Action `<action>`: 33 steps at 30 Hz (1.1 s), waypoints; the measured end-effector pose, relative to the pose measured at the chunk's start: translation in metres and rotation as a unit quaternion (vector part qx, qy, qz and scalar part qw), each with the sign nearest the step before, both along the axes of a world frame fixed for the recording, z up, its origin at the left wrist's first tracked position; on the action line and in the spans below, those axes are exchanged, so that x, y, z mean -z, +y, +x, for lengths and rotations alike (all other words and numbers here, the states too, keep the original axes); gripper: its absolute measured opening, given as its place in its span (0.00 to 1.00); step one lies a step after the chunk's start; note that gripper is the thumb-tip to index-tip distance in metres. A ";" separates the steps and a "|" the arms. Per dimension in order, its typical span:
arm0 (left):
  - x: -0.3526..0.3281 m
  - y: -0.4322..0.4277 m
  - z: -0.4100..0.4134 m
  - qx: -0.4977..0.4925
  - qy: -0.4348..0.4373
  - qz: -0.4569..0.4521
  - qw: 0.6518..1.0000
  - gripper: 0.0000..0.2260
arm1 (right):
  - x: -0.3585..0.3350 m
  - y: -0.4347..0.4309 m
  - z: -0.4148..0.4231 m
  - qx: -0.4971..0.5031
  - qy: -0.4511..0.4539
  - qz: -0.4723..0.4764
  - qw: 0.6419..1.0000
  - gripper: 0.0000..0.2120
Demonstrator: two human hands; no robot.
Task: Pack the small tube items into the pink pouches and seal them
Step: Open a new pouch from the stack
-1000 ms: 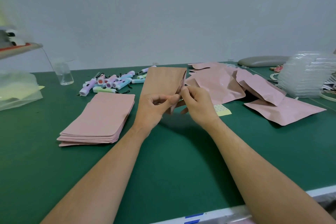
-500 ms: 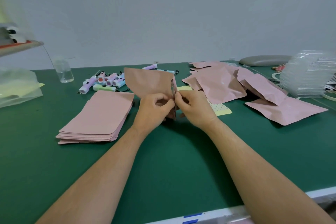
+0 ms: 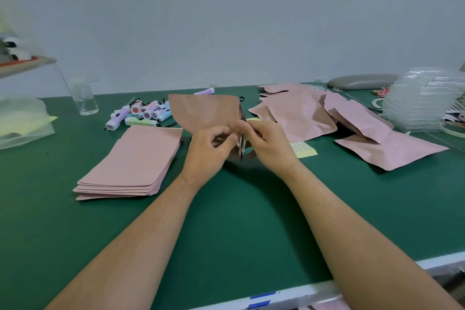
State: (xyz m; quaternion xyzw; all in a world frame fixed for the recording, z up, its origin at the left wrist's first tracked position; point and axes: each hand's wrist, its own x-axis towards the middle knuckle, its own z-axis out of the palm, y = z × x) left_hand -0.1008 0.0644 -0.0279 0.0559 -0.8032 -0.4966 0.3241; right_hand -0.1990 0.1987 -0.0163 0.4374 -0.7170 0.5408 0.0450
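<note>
A plain pale wall stood behind a green work table (image 3: pixel 226 221) that filled the lower frame. At centre, a person's two bare forearms reached up from the bottom edge. The left hand (image 3: pixel 210 145) and right hand (image 3: pixel 268 142) met at the right-hand edge of one pink pouch (image 3: pixel 201 113), held off the table and turned on its side. Both hands were closed in a pinch on that edge, thumbs and fingertips pressing from either side, where a silvery inner lining showed. Whether a tube was already inside could not be told.

To the left of centre lay a neat stack of flat pouches (image 3: pixel 130 166). Behind it, toward the upper left, sat a cluster of small pastel tubes (image 3: pixel 143 114), beside a clear cup (image 3: pixel 84 98). At right lay a loose heap of puffed pouches (image 3: pixel 327 118), probably already filled.

The step appeared to be working the pouch mouth, opening or sealing it. To do it well, the fingers would want to keep both lips aligned and move along the edge evenly, so that no gap or crease was left.
</note>
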 end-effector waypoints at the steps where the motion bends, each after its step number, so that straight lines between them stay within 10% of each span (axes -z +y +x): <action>1: 0.000 0.000 0.000 -0.012 0.004 -0.006 1.000 0.05 | 0.000 0.000 0.000 -0.001 -0.006 0.005 1.000 0.17; 18: -0.009 0.011 0.000 -0.218 -0.052 -0.330 0.917 0.09 | 0.004 -0.004 -0.001 0.065 0.034 0.080 0.994 0.22; 33: -0.019 0.001 0.005 -0.215 -0.058 -0.267 0.938 0.14 | 0.005 -0.005 -0.002 0.085 0.020 0.227 0.970 0.22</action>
